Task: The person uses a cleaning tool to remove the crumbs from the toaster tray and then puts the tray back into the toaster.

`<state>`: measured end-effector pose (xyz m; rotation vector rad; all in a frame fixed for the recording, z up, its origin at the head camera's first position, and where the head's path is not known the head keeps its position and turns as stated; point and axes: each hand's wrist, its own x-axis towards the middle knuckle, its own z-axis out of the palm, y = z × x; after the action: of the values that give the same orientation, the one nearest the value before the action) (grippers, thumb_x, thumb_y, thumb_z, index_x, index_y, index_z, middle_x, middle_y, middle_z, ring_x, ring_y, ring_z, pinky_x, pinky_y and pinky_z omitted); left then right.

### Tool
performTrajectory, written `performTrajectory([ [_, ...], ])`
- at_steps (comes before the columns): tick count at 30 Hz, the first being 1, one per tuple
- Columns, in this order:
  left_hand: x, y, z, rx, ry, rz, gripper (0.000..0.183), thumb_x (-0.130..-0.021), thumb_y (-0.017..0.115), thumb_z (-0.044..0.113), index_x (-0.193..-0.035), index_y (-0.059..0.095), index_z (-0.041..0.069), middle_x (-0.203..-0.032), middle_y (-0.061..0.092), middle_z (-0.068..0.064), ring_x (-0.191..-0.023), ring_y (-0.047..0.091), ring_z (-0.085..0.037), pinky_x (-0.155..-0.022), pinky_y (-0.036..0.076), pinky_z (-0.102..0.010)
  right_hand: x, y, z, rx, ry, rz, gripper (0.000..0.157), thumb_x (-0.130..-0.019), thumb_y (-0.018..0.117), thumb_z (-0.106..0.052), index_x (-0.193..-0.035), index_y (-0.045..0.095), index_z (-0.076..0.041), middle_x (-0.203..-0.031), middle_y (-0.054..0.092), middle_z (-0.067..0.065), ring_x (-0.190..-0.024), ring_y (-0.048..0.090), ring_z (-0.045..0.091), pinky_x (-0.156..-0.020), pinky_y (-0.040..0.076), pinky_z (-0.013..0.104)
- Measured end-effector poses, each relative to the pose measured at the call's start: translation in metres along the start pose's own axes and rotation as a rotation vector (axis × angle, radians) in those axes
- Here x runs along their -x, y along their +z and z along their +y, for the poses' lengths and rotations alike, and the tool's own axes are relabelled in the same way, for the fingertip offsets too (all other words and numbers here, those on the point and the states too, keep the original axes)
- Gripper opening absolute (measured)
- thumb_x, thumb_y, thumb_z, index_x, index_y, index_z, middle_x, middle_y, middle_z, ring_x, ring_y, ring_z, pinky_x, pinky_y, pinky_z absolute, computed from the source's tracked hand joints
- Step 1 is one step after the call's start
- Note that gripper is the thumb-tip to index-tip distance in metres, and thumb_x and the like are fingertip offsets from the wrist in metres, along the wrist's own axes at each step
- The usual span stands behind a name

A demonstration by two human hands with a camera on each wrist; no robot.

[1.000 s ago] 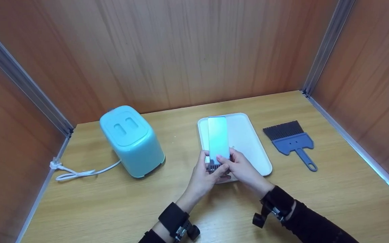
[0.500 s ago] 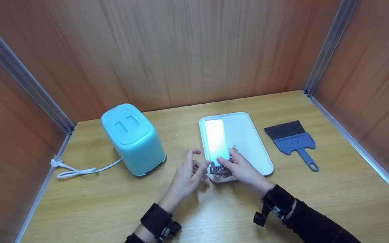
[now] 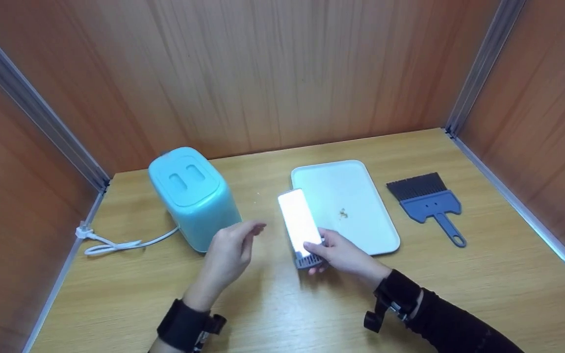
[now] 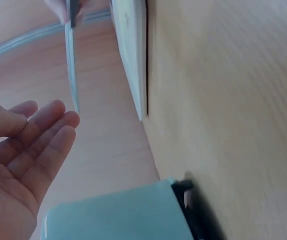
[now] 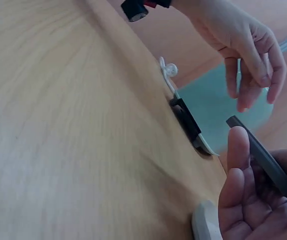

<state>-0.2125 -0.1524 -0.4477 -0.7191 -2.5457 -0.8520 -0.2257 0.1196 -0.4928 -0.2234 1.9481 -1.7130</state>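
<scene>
My right hand (image 3: pixel 345 253) grips a crumb tray (image 3: pixel 298 221), a slim shiny panel with a grey slotted end, thumb on top and fingers below. It is held tilted over the near left edge of the white tray (image 3: pixel 331 184). A small heap of crumbs (image 3: pixel 343 213) lies on that white tray. My left hand (image 3: pixel 228 252) is in the air beside the light blue toaster (image 3: pixel 201 206), fingers loosely bent and holding nothing. The left wrist view shows its palm and the crumb tray edge-on (image 4: pixel 71 65) beyond the fingertips.
A blue brush (image 3: pixel 427 203) with dark bristles lies right of the white tray. The toaster's white cord (image 3: pixel 125 245) is looped and tied at the left. Tiny crumbs (image 3: pixel 257 194) dot the table (image 3: pixel 272 318). Wooden panels (image 3: pixel 282 78) stand at the back and both sides.
My left hand has let go of the crumb tray and moved left toward the toaster. The right hand has swung the crumb tray left and nearer, baring the crumbs on the white tray.
</scene>
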Motion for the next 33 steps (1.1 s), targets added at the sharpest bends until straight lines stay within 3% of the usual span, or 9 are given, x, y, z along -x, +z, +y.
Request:
performTrajectory([
  [4, 0.004, -0.017, -0.008, -0.016, 0.03, 0.059, 0.03, -0.098, 0.065, -0.011, -0.122, 0.076, 0.005, -0.116, 0.08, -0.013, -0.104, 0.079, -0.026, -0.088, 0.067, -0.034, -0.002, 0.011, 0.003, 0.031, 0.01, -0.043, 0.055, -0.111, 0.061, -0.029, -0.157, 0.047, -0.004, -0.103, 0.079, 0.012, -0.074, 0.076, 0.014, -0.071, 0.06, 0.025],
  [8, 0.005, -0.032, -0.018, -0.068, 0.088, 0.185, 0.035, -0.094, 0.073, -0.008, -0.128, 0.073, 0.004, -0.126, 0.075, -0.015, -0.115, 0.075, -0.031, -0.096, 0.066, -0.041, -0.005, 0.023, 0.004, 0.023, 0.002, -0.103, 0.051, -0.11, 0.062, -0.027, -0.152, 0.05, -0.001, -0.097, 0.08, 0.011, -0.069, 0.075, 0.011, -0.065, 0.057, 0.022],
  [13, 0.002, -0.046, -0.033, -0.187, 0.093, 0.287, 0.043, -0.096, 0.079, 0.006, -0.138, 0.07, 0.008, -0.145, 0.067, -0.016, -0.136, 0.063, -0.036, -0.117, 0.051, -0.059, -0.008, 0.039, 0.005, 0.002, 0.002, -0.159, 0.039, -0.109, 0.063, -0.023, -0.138, 0.058, 0.003, -0.091, 0.081, 0.008, -0.063, 0.072, 0.007, -0.059, 0.055, 0.019],
  [18, 0.004, -0.055, -0.047, -0.268, -0.049, 0.243, 0.064, -0.095, 0.084, 0.023, -0.153, 0.059, 0.015, -0.163, 0.05, -0.019, -0.155, 0.041, -0.045, -0.122, 0.028, -0.082, -0.012, 0.059, 0.009, -0.007, 0.052, -0.195, 0.034, -0.107, 0.067, -0.025, -0.132, 0.063, -0.001, -0.092, 0.081, 0.01, -0.062, 0.072, 0.007, -0.058, 0.056, 0.018],
  [23, 0.004, -0.052, -0.058, -0.275, -0.166, 0.178, 0.074, -0.095, 0.085, 0.034, -0.16, 0.052, 0.022, -0.171, 0.039, -0.02, -0.161, 0.027, -0.053, -0.118, 0.021, -0.089, -0.018, 0.073, 0.013, 0.002, 0.092, -0.215, 0.031, -0.107, 0.067, -0.025, -0.13, 0.065, -0.004, -0.093, 0.081, 0.013, -0.062, 0.072, 0.008, -0.055, 0.056, 0.017],
  [28, 0.003, -0.048, -0.065, -0.281, -0.188, 0.166, 0.074, -0.095, 0.084, 0.037, -0.16, 0.052, 0.023, -0.172, 0.039, -0.019, -0.16, 0.027, -0.053, -0.117, 0.025, -0.087, -0.024, 0.08, 0.011, -0.002, 0.119, -0.233, 0.025, -0.107, 0.068, -0.024, -0.122, 0.067, -0.004, -0.091, 0.081, 0.012, -0.06, 0.072, 0.007, -0.049, 0.054, 0.016],
  [33, 0.002, -0.045, -0.069, -0.281, -0.162, 0.189, 0.07, -0.094, 0.085, 0.032, -0.157, 0.056, 0.021, -0.168, 0.044, -0.019, -0.159, 0.031, -0.052, -0.118, 0.028, -0.085, -0.029, 0.084, 0.007, 0.003, 0.137, -0.236, 0.023, -0.106, 0.069, -0.024, -0.12, 0.067, -0.005, -0.092, 0.082, 0.013, -0.059, 0.072, 0.006, -0.047, 0.052, 0.016],
])
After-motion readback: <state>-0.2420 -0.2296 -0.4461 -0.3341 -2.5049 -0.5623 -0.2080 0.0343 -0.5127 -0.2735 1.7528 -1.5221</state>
